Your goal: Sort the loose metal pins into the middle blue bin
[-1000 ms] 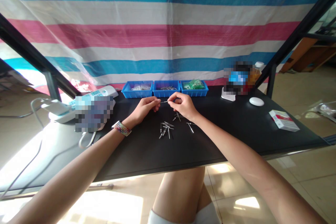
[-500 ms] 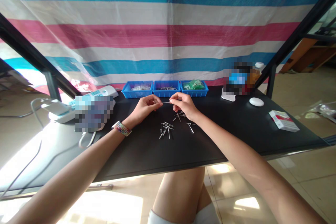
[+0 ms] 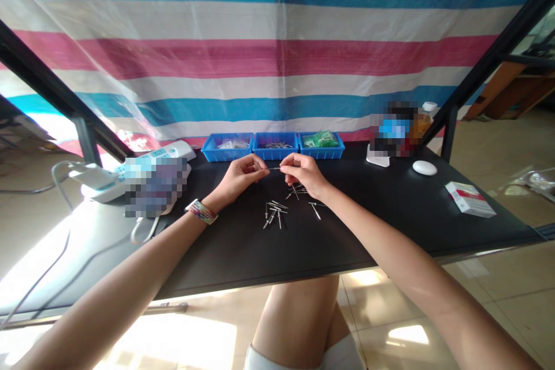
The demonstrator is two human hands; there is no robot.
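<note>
My left hand (image 3: 244, 176) and my right hand (image 3: 302, 172) meet above the black table, each pinching one end of a thin metal blind rivet (image 3: 274, 169) held level between them. The fingertips cover both its ends. Below the hands lies a loose pile of silver blind rivets (image 3: 274, 212). A second small pile (image 3: 297, 189) sits close under my right hand, partly covered by it. A few more rivets (image 3: 316, 209) rest beside my right wrist.
Behind the hands stand three blue bins: the left (image 3: 226, 153) with clear bags, the middle (image 3: 275, 154) with rivets, the right (image 3: 321, 153) with green bags. A power strip (image 3: 173, 153) lies left. A white oval object (image 3: 424, 168) and a small box (image 3: 469, 199) lie right.
Hardly anything differs. Both hands keep their pinch on the rivet, and the view has shifted very slightly.
</note>
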